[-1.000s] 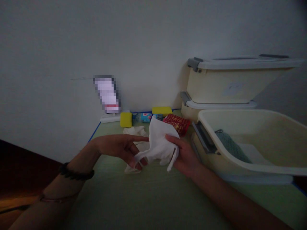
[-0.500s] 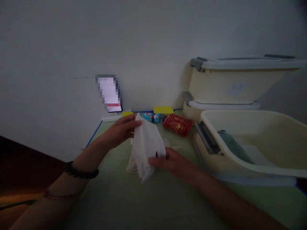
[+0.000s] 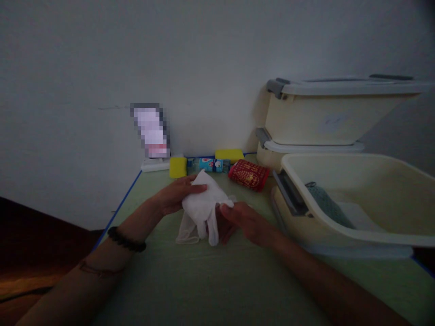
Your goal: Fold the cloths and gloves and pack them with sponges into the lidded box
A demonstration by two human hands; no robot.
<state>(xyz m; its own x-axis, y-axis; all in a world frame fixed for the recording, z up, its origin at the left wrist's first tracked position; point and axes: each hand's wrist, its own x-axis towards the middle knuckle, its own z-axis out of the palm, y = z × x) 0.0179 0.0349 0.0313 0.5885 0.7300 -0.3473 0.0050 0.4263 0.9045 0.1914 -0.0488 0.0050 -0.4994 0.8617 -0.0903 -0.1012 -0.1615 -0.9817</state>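
Observation:
A white glove (image 3: 204,201) hangs between my two hands above the table, with several of its fingers dangling downward. My left hand (image 3: 176,194) is closed on its upper left part, thumb lying over the fabric. On the other side my right hand (image 3: 245,218) pinches a finger of the glove between thumb and fingers; part of this hand is hidden behind the glove. Under the held glove lies another thin pale glove-like piece (image 3: 186,233) on the table, mostly covered from view.
Along the wall lie yellow sponges (image 3: 229,156), a clear bottle with a blue label (image 3: 210,165) and a red patterned packet (image 3: 249,174). A phone (image 3: 151,131) stands at the back left. An open cream bin (image 3: 340,226) holds a green item (image 3: 328,206); lidded bins (image 3: 312,120) are stacked behind.
The glove has come lower and its fingers now show hanging down. My right hand has shifted slightly up and right, pulling one glove finger sideways.

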